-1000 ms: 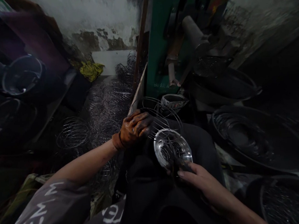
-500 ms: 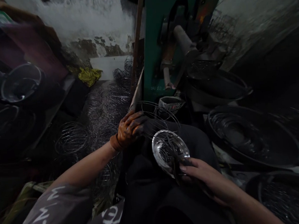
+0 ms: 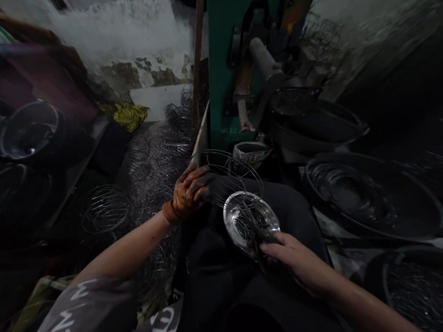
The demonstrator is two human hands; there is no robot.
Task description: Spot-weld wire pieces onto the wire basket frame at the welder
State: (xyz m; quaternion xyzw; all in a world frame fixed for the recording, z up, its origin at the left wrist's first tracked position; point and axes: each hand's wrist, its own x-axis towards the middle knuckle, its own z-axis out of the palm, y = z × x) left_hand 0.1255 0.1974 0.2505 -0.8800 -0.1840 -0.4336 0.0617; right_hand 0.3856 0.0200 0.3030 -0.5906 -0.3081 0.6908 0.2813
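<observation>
My left hand (image 3: 191,191), in a stained orange glove with dark fingers, is closed on a round wire frame (image 3: 240,167) made of thin hoops. A shiny metal bowl (image 3: 233,220) with small dark pieces in it rests on my dark-trousered lap, just below the wire frame. My bare right hand (image 3: 283,249) is at the bowl's lower right edge, its thumb and fingers pressed together on something dark that I cannot make out. Part of that dark thing reaches over the bowl.
A green machine (image 3: 223,86) with metal arms stands ahead. Large dark pans (image 3: 424,200) lie at the right, one holding wire rings. Several wire frames (image 3: 107,209) lie on the floor at the left, below a yellow cloth (image 3: 130,116). Clear round containers (image 3: 30,131) stand at the far left.
My right hand has moved slightly left along the bowl's edge with the dark thing. My left hand keeps its hold on the wire frame. The whole view has shifted slightly.
</observation>
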